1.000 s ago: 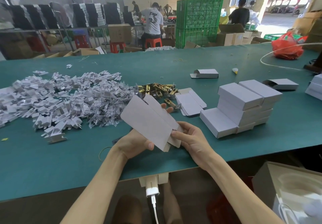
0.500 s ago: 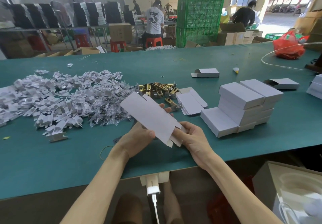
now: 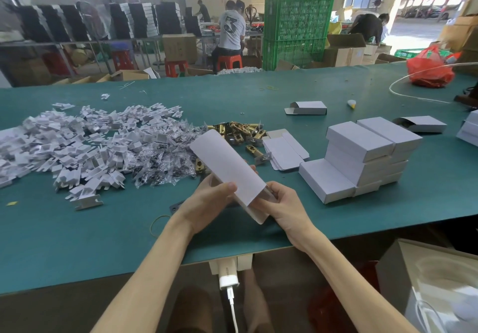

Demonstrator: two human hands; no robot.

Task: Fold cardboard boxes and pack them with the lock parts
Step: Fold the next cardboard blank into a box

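Under the near edge of the worktop (image 3: 77, 250), a white charger (image 3: 229, 279) with a hanging cable. Just above that edge, holds a half-formed cardboard box (image 3: 227, 167) in both hands, clear of the surface, long side slanting away to the left. Grips it with the left hand (image 3: 207, 203), thumb pressed on the top face, fingers curled underneath. Pinches the near end with the right hand (image 3: 284, 208), fingers curled round the open flap. Beside the left wrist, a yellow rubber band (image 3: 159, 225) flat on the green surface. Beyond the hands, a small heap of brass lock parts (image 3: 240, 130), with a stack of flat box blanks (image 3: 284, 151) just to its right. To the left, a wide pile of white card inserts (image 3: 77, 149), with clear bags of small parts (image 3: 165, 162) along its right side. To the right, a stepped stack of closed boxes (image 3: 362, 156). Farther back, two open-ended boxes (image 3: 307, 107) well apart, then a red plastic bag (image 3: 429, 68) near the far right edge. Past the worktop, tall green crates (image 3: 297, 30), red stools (image 3: 229, 61) and people busy at other benches.
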